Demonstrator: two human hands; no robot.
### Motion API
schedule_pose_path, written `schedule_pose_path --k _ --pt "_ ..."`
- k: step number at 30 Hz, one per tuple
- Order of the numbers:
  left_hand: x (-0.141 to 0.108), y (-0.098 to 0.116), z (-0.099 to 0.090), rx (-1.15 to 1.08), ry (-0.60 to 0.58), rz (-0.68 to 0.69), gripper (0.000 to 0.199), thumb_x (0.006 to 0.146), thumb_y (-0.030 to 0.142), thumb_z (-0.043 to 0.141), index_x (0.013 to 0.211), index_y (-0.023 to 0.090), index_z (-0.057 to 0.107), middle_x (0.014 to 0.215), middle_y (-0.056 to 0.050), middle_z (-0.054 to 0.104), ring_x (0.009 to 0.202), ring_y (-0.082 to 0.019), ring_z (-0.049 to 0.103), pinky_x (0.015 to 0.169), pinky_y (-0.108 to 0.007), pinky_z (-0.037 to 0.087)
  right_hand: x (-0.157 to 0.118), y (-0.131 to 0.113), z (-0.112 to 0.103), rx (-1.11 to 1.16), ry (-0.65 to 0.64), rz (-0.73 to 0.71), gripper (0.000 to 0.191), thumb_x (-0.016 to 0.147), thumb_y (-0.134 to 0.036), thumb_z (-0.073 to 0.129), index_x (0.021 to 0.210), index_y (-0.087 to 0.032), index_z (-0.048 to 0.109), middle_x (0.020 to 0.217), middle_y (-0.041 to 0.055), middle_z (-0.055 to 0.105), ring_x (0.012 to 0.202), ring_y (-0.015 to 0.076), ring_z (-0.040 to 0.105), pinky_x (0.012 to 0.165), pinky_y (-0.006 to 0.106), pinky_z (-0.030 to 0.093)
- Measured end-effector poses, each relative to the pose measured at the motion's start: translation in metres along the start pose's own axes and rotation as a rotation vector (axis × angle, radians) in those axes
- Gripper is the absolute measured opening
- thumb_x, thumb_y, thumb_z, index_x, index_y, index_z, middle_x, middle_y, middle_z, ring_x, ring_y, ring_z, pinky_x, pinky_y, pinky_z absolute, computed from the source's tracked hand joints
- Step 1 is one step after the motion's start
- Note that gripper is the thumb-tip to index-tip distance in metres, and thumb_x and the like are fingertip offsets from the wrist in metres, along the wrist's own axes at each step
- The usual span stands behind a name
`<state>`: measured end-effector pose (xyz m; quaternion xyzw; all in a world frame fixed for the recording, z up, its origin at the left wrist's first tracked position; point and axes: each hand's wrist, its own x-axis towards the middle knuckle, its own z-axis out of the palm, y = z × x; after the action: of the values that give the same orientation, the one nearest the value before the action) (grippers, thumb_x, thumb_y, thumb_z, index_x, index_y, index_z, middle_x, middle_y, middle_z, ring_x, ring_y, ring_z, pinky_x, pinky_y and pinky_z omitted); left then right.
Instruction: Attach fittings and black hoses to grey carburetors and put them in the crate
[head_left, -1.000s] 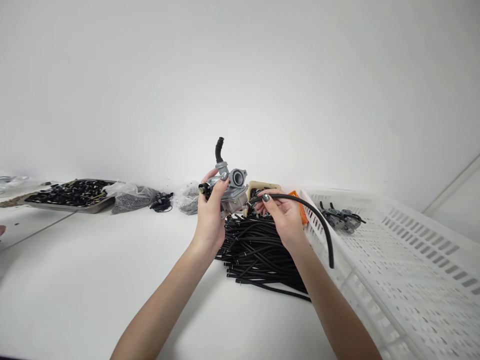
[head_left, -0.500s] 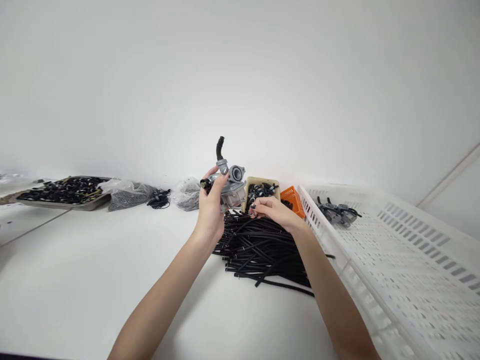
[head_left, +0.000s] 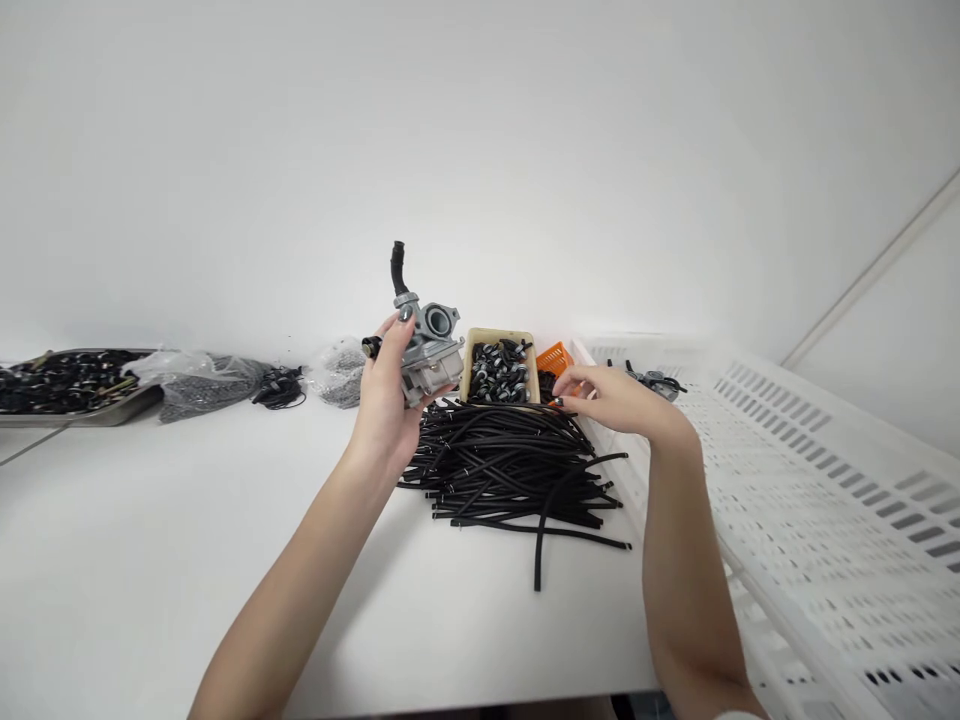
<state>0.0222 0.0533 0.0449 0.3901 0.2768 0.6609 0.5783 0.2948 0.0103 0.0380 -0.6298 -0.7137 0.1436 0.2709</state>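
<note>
My left hand is wrapped round a grey metal carburetor with a short black hose standing up from its top. My right hand is at the front of a small orange basket, its thumb and fingers apart at the tips, with nothing visible between them. Dark small parts lie in that basket, partly hidden by the hand. Beside it a beige tray holds black and silver fittings. Below both hands a pile of black hoses lies on the white table.
On the right stands a large white perforated crate with carburetors at its far end. To the left are a metal tray of black parts, bags of small parts and a black bundle.
My right hand has moved right, from beside the carburetor to the orange basket, and its fingers have spread. The view has shifted to the right. The left hand keeps its hold on the carburetor.
</note>
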Motion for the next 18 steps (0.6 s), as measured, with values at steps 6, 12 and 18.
schedule_pose_path --k 6,12,18 --pt "-0.003 0.005 0.001 -0.011 -0.016 0.010 0.040 0.080 0.053 0.077 0.106 0.024 0.069 0.114 -0.008 0.072 0.106 -0.029 0.072 0.075 -0.034 0.064 -0.010 0.031 0.040 -0.197 -0.255 0.278 0.039 0.049 0.006 0.071 0.076 -0.022 0.074 0.083 0.0028 0.076 0.072 0.0197 0.070 0.057 0.025 0.049" --pt "-0.007 0.017 0.000 -0.050 -0.019 0.024 0.039 0.081 0.054 0.075 0.104 0.023 0.070 0.109 -0.008 0.073 0.096 -0.026 0.074 0.074 -0.033 0.064 -0.019 0.038 0.056 -0.248 -0.217 0.350 0.025 0.051 0.001 0.075 0.056 -0.020 0.063 0.061 -0.0012 0.066 0.059 0.0171 0.064 0.055 0.025 0.044" --pt "-0.008 0.027 -0.004 -0.069 -0.031 0.076 0.040 0.082 0.054 0.074 0.108 0.024 0.069 0.111 -0.008 0.072 0.099 -0.026 0.073 0.070 -0.031 0.063 -0.020 -0.002 0.018 -0.017 0.211 0.101 0.003 0.086 -0.025 0.066 0.088 -0.023 0.067 0.080 0.0001 0.068 0.067 0.0164 0.059 0.067 0.030 0.047"
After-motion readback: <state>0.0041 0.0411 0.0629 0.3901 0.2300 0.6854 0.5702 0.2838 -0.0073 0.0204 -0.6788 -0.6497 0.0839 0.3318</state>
